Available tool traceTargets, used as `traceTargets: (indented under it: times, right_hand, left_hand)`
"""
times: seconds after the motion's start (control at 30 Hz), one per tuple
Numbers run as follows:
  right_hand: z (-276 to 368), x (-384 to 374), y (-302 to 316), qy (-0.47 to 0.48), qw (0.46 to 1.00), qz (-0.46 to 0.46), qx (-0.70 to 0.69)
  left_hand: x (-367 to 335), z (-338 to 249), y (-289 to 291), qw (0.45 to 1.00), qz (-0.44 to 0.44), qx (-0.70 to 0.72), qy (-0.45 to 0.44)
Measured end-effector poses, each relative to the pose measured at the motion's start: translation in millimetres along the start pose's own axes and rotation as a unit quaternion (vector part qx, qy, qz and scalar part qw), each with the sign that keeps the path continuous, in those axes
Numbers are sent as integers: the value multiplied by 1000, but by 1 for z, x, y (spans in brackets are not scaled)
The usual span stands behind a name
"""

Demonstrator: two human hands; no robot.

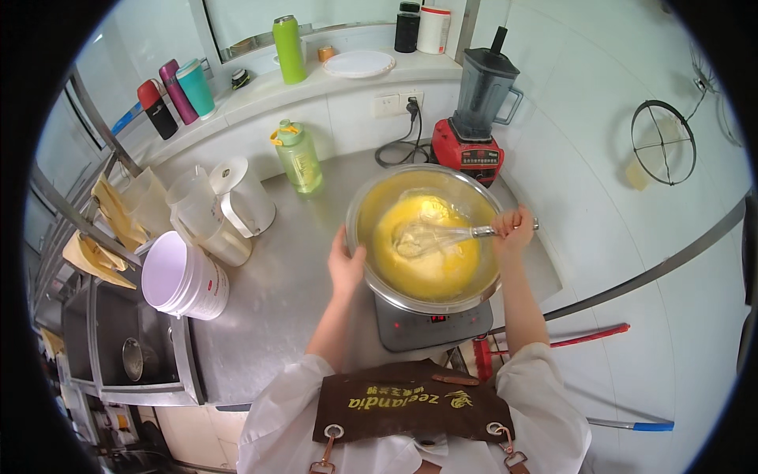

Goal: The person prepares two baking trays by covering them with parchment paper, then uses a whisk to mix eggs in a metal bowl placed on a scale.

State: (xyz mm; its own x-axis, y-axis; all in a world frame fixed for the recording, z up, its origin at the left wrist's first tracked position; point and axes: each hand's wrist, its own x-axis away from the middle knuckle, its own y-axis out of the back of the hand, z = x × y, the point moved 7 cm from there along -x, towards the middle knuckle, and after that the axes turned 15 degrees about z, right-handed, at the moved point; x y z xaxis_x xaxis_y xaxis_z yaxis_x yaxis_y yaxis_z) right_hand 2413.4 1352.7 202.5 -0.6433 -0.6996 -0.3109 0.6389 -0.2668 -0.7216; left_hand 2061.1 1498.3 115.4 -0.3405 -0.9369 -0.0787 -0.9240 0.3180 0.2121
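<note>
A wide steel mixing bowl (365, 276) sits on a dark flat cooktop or scale with a lit display (410, 325). Inside it lies a glossy yellow mixture (450, 268) with a paler, creamy patch. My right hand (513, 227) is closed round the metal handle of a balloon whisk (442, 235), whose wires dip into the pale patch. At the bowl's left side, my left hand (346, 262) grips the rim, thumb toward the top and the fingers partly hidden behind the wall.
Behind the bowl stands a red-based blender (470, 146). A green bottle (298, 158), a white jug (243, 197), clear pitchers (193, 209) and a white bucket (185, 276) stand to the left, beside a sink (189, 359). Flasks and a white plate (359, 63) line the ledge.
</note>
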Motion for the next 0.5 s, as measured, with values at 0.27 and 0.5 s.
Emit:
traceTargets:
  times: [0.27,0.5]
  right_hand:
    - [21,-17,3,37,998,4,53]
    - [57,-27,-10,-3,993,74,96]
  left_hand:
    - [5,-6,-1,1000,-8,21,-3]
    - [9,0,1,999,12,-29,13]
